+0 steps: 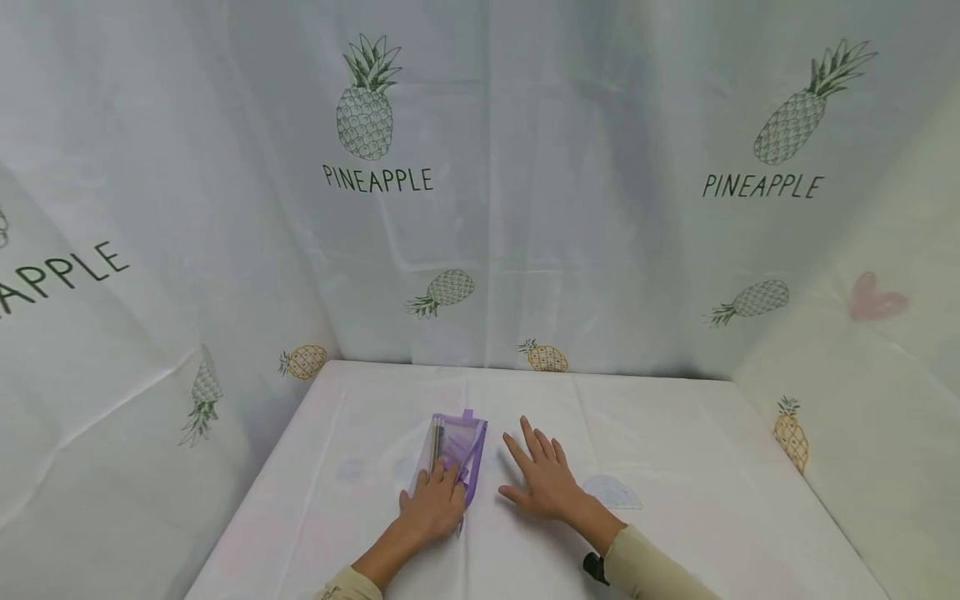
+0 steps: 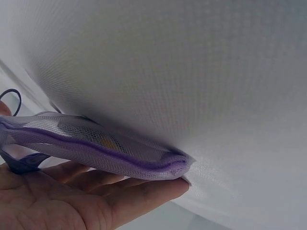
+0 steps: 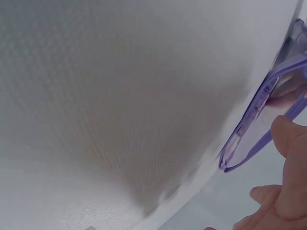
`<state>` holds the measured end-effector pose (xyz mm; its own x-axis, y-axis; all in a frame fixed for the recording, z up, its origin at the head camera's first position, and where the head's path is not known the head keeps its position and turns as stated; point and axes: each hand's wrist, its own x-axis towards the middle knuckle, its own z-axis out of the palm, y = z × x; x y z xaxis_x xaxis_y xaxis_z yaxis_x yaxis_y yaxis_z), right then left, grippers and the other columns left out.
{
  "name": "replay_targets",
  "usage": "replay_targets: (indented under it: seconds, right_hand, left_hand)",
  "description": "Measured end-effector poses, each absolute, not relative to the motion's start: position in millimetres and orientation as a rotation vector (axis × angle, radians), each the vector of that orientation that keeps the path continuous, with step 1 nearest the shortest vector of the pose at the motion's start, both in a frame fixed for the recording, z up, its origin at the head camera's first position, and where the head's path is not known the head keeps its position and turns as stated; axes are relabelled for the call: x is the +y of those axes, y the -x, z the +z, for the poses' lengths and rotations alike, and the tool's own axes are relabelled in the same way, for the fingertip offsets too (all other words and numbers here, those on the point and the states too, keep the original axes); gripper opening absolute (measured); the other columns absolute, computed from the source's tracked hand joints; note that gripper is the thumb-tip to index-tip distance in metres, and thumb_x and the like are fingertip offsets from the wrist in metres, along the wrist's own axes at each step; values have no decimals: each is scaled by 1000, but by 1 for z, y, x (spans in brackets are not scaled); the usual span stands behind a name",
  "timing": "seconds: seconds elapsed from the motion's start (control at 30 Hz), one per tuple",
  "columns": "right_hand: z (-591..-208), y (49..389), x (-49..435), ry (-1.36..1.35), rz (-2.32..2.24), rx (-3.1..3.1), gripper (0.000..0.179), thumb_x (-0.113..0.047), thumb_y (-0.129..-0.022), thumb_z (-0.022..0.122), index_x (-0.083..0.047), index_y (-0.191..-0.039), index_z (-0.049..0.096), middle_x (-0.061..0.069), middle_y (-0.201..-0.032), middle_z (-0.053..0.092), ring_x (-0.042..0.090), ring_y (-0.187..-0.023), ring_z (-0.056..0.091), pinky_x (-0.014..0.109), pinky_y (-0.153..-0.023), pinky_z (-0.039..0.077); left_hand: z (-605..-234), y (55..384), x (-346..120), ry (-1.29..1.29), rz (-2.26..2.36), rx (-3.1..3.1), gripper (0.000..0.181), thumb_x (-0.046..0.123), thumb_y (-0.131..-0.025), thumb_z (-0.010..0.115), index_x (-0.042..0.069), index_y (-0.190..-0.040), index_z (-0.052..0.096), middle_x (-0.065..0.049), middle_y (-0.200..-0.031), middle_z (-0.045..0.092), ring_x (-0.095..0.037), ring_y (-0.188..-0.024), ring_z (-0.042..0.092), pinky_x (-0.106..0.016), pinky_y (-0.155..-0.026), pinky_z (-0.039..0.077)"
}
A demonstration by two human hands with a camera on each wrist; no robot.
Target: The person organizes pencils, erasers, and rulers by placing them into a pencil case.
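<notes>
A purple-edged, see-through zip pencil pouch lies on the table, with pencils inside along its left side. My left hand rests on the pouch's near part, its fingers extended over it and covering some of it. In the left wrist view, the pouch's mesh side and purple zipper run along the palm and fingers of my left hand. To the right of the pouch, apart from it, my right hand has its fingers spread and holds nothing. A clear protractor lies beyond my right wrist.
A pale cloth covers the table. Hanging curtains printed with pineapples enclose its back and sides. A black strap or band shows by the right sleeve.
</notes>
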<state>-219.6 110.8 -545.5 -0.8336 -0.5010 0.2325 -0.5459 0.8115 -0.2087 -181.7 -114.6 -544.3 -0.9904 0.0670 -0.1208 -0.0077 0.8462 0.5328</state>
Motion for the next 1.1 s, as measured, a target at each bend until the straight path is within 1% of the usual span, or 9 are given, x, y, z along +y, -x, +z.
replay_targets:
  seconds: [0.23, 0.47, 0.63, 0.73, 0.83, 0.9, 0.97, 1.03, 1.1]
  right_hand:
    - [-543, 221, 111, -834, 465, -2850, 81, -51, -91, 63, -10, -155, 32, 27, -163, 14, 50, -141, 32, 70, -109, 27]
    - [-545, 219, 117, -836, 471, -2866, 78, -48, -90, 65, -12, -154, 36, 26, -163, 15, 51, -140, 34, 69, -107, 31]
    - [-549, 219, 130, -800, 449, -2887, 79, -50, -90, 64, -12, -154, 36, 24, -163, 15, 48, -141, 34, 67, -108, 31]
    - [-547, 216, 143, -761, 481, -2906, 79, -48, -89, 66, -11, -153, 37, 24, -163, 16, 48, -140, 34, 67, -107, 32]
    - [-544, 212, 157, -725, 491, -2946, 79, -46, -88, 70, -10, -151, 39, 24, -163, 19, 48, -139, 36, 68, -104, 35]
    - [-541, 210, 168, -685, 510, -2974, 78, -42, -87, 73, -10, -150, 41, 24, -161, 25, 48, -136, 40, 68, -100, 38]
    - [-536, 209, 179, -633, 547, -2999, 75, -36, -84, 77, -8, -146, 45, 24, -154, 36, 46, -130, 46, 66, -97, 42]
    - [-531, 210, 191, -575, 581, -3010, 69, -27, -82, 81, -6, -140, 51, 22, -144, 47, 42, -123, 53, 60, -95, 47]
    - [-526, 210, 203, -524, 619, -3027, 62, -17, -78, 83, -6, -133, 56, 18, -132, 55, 38, -117, 57, 55, -93, 50]
  left_hand:
    - [-542, 182, -115, -54, 829, 2889, 53, 34, -102, 35, 10, -148, 46, -19, -158, 35, -52, -143, 28, -84, -102, 15]
    - [-541, 184, -117, -59, 831, 2880, 54, 32, -100, 35, 10, -148, 46, -19, -158, 35, -51, -144, 28, -83, -103, 16]
    - [-542, 185, -118, -65, 858, 2870, 53, 31, -100, 35, 10, -148, 46, -19, -158, 35, -52, -143, 27, -84, -102, 14]
    - [-543, 185, -118, -67, 875, 2857, 54, 31, -100, 34, 10, -148, 45, -19, -158, 34, -52, -144, 27, -84, -103, 14]
    - [-544, 185, -118, -67, 875, 2854, 54, 31, -99, 35, 10, -148, 46, -19, -158, 34, -51, -144, 27, -84, -103, 14]
    - [-544, 185, -118, -64, 866, 2857, 53, 31, -100, 35, 10, -147, 46, -19, -158, 34, -51, -144, 27, -83, -103, 14]
    - [-544, 186, -118, -63, 856, 2862, 53, 31, -100, 35, 10, -147, 46, -18, -158, 35, -51, -144, 27, -83, -103, 15]
    - [-545, 186, -119, -64, 851, 2865, 53, 32, -101, 35, 10, -147, 46, -18, -158, 34, -51, -144, 27, -83, -103, 15]
    - [-547, 187, -121, -65, 852, 2866, 53, 33, -101, 35, 10, -147, 46, -19, -158, 34, -51, -144, 27, -84, -102, 14]
